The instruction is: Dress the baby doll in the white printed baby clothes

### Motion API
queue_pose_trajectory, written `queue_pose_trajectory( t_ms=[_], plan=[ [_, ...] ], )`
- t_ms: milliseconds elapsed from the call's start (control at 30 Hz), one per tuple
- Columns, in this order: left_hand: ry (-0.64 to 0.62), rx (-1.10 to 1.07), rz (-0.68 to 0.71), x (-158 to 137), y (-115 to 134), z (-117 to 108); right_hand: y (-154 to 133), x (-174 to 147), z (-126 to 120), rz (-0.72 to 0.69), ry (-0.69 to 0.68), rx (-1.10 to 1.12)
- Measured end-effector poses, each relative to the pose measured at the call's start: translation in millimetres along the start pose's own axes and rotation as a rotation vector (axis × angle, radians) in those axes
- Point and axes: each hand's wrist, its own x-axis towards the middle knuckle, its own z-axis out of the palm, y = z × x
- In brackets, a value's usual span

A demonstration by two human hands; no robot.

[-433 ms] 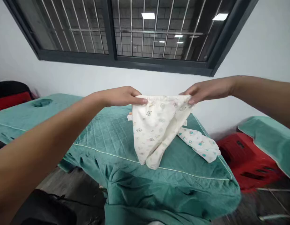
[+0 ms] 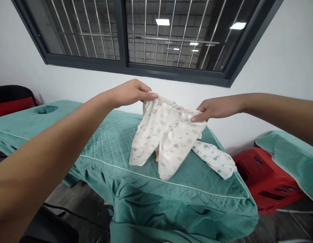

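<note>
White baby pants [image 2: 168, 135] with a small animal print hang by their elastic waistband, both legs spread and pointing down over the green bed. My left hand [image 2: 136, 92] pinches one end of the waistband, and my right hand [image 2: 209, 109] grips the other end, slightly lower. Behind the pants, a small orange-pink thing [image 2: 157, 156] shows between the legs; I cannot tell what it is. To the right lies a white garment with a teal print [image 2: 215, 158], partly hidden by the pants.
The green quilted bed cover [image 2: 108, 138] has a face hole [image 2: 46, 110] at its left end. A red plastic stool [image 2: 267, 182] stands right of the bed, beside another green cover [image 2: 290, 152]. A barred window [image 2: 136, 69] is set in the wall behind.
The pants have swung open, so the two legs now hang apart. My left hand has risen a little, while my right hand has come lower, tilting the waistband.
</note>
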Motion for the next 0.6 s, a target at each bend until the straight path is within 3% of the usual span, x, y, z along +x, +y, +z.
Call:
queue_pose_trajectory(
  t_ms=[133, 300, 500, 600],
  plan=[
    [-0.036, -0.088, 0.04, 0, -9, 14, -2, 11, 2, -0.168, 0.169, 0.221],
    [0.096, -0.277, 0.14, 14, -22, 49, -31, 50, 28, -0.397, 0.235, 0.461],
    [0.252, -0.34, 0.229, 16, -29, 61, -45, 105, 41, -0.575, 0.229, 0.409],
    [0.262, -0.402, 0.182, 10, -55, 68, -33, 125, 65, -0.623, 0.22, 0.286]
  ],
)
